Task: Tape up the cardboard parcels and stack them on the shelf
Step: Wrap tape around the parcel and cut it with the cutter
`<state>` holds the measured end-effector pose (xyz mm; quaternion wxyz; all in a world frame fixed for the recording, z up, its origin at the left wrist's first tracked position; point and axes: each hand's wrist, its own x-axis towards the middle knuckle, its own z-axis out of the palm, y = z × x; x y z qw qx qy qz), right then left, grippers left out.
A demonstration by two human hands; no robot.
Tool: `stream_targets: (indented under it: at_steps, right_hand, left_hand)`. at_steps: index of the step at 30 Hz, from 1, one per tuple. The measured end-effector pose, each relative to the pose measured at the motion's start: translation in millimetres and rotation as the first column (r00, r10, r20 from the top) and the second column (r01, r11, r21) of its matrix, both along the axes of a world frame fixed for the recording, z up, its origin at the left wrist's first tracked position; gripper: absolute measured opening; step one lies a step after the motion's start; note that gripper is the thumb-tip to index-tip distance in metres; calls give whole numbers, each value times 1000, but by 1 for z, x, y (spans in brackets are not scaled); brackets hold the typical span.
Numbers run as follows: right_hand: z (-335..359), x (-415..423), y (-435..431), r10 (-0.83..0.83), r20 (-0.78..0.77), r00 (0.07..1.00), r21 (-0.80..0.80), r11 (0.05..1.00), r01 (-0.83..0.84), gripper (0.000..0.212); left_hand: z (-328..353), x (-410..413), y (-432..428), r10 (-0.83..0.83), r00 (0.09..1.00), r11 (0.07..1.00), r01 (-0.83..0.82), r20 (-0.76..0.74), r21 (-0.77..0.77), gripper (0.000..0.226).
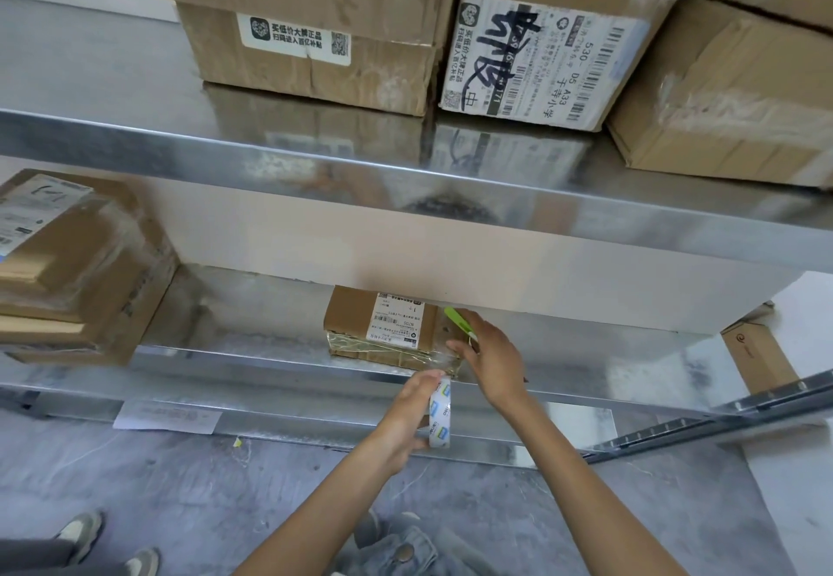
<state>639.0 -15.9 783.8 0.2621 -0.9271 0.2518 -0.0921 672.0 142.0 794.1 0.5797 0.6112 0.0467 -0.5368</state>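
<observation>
small parcel [383,327] lies flat on the lower shelf [225,361], long axis 9 to 3, at 11 o'clock from our left hand [405,415], whose grip curls round the tape roll [441,415]. our right hand [489,350], nearer, at its 3 o'clock corner, pinches a green tool [456,317]; we judge the upper shelf [405,179] cramps the cut.
</observation>
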Motion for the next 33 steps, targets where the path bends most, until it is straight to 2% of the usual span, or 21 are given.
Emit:
stream_targets:
  at_steps: [3,6,8,11,13,15,18,20,30,33]
  right_hand:
    - [7,-4,-2,-80,141,987,142,988,60,35]
    - [17,-9,-8,-169,257,952,153,979,133,11]
    - [30,-14,-9,-198,310,930,94,980,177,11]
    - [53,-23,-3,-217,336,916,-119,955,270,24]
    - [63,-27,4,-268,339,902,-89,945,314,26]
    - [65,-27,10,-283,347,894,18,955,296,18]
    - [61,-28,21,-255,379,890,216,959,182,6]
    - [55,-28,28,-237,387,891,275,952,134,4]
    - [36,-23,44,-169,372,913,224,971,89,5]
    - [29,-22,44,-149,363,920,185,979,85,13]
  left_hand:
    - [1,-4,-3,24,1000,1000,-24,-6,-17,16]
    - [1,-5,-4,33,999,999,-34,-17,-30,14]
    - [1,-5,-5,43,999,999,-44,-31,-30,14]
    - [1,-5,-7,46,998,999,-47,-36,-21,13]
    - [3,-6,-7,38,999,999,-39,-36,-18,15]
    - [2,-5,-7,38,999,999,-38,-33,-14,16]
    - [1,-4,-5,41,999,999,-41,-24,-22,15]
    - [-1,-3,-4,45,999,999,-46,-21,-28,14]
    - [-4,-2,-4,47,999,998,-48,-16,-45,17]
    - [-4,-2,-4,50,998,998,-51,-25,-47,17]
